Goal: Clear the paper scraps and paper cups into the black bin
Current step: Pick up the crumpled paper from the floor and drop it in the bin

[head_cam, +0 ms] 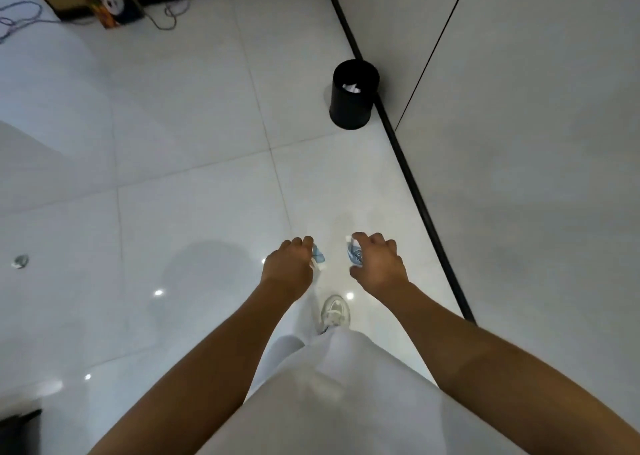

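The black bin (353, 98) stands on the floor against the wall's black skirting, with white paper scraps (351, 87) inside. My left hand (289, 267) grips a blue and white paper cup (319, 258), mostly hidden under the fingers. My right hand (377, 264) grips a second blue and white paper cup (355, 253). Both hands are held out in front of me, well short of the bin. A small crumpled scrap (20, 261) lies on the floor at the far left.
The floor is glossy white tile (173, 143). A grey wall (519, 143) runs along the right. At the back stand wooden cabinets, a panda-printed bag (110, 1) and loose cables (20, 18). My white shoe (335, 311) is below my hands.
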The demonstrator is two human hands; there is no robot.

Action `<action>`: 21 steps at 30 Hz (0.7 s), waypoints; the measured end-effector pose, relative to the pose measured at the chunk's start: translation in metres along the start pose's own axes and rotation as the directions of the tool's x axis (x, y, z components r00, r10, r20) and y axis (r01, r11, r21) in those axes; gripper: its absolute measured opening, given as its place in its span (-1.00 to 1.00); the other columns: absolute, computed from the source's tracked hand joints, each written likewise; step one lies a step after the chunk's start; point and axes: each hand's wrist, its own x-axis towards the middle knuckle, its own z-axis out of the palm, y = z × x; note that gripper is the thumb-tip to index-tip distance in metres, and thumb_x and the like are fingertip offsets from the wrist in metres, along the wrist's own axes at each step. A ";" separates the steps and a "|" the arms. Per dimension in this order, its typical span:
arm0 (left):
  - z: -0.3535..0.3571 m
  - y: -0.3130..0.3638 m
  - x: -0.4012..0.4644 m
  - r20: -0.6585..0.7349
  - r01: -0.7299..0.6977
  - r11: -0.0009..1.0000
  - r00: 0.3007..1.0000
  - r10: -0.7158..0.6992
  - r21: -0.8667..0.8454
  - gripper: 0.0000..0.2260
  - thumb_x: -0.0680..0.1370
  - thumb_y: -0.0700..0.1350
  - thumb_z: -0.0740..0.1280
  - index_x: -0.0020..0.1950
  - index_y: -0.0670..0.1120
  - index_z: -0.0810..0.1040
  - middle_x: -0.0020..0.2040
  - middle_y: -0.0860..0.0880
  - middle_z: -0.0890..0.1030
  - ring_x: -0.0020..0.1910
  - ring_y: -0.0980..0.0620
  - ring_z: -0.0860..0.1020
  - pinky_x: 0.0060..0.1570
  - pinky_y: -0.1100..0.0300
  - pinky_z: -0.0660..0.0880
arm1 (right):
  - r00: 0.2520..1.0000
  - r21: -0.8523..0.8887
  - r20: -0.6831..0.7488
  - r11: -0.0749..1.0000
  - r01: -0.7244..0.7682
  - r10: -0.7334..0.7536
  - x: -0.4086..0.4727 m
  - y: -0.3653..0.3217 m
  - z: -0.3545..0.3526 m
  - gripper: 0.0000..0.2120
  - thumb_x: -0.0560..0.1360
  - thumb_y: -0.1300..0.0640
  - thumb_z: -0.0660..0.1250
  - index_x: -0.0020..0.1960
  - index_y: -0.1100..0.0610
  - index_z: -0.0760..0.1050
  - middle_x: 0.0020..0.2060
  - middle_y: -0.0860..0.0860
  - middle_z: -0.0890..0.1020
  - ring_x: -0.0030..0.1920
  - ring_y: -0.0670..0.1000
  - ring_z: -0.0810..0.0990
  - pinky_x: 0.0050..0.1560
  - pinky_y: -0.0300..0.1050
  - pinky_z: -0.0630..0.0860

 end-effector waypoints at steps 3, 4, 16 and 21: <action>-0.029 0.015 0.055 0.006 -0.021 1.000 1.000 0.021 -0.001 -0.70 0.56 -0.15 0.22 0.29 -0.06 0.33 0.16 -0.03 0.51 0.15 -0.03 0.46 -0.15 0.16 0.35 | 1.000 -0.009 -0.003 1.000 -0.024 0.024 0.046 0.005 -0.038 -0.47 0.46 0.15 0.33 0.39 -0.03 0.28 0.22 0.06 0.40 0.21 0.14 0.33 0.08 -0.04 0.41; -0.036 0.018 0.068 0.009 -0.022 1.000 1.000 0.022 0.004 -0.70 0.56 -0.15 0.22 0.29 -0.07 0.33 0.16 -0.03 0.50 0.15 -0.03 0.46 -0.16 0.17 0.34 | 1.000 -0.016 -0.003 1.000 -0.023 0.023 0.057 0.005 -0.046 -0.47 0.46 0.15 0.33 0.39 -0.03 0.28 0.22 0.06 0.40 0.21 0.14 0.33 0.08 -0.03 0.42; -0.133 0.020 0.329 0.064 -0.054 0.998 0.996 0.056 -0.030 -0.62 0.57 -0.16 0.22 0.38 -0.08 0.28 0.23 -0.06 0.49 0.20 -0.04 0.45 0.02 0.13 0.44 | 0.998 -0.001 -0.028 0.999 -0.050 0.050 0.301 -0.008 -0.172 -0.48 0.47 0.11 0.35 0.38 -0.03 0.27 0.22 0.07 0.41 0.20 0.14 0.35 0.05 -0.04 0.41; -0.186 0.019 0.430 0.064 -0.084 0.996 0.994 0.086 -0.034 -0.62 0.56 -0.12 0.27 0.37 -0.07 0.30 0.22 -0.04 0.51 0.16 -0.01 0.48 -0.02 0.19 0.44 | 0.998 0.000 -0.030 0.998 -0.061 0.061 0.393 -0.022 -0.233 -0.46 0.48 0.09 0.37 0.40 -0.02 0.27 0.24 0.08 0.42 0.21 0.13 0.37 0.09 -0.04 0.44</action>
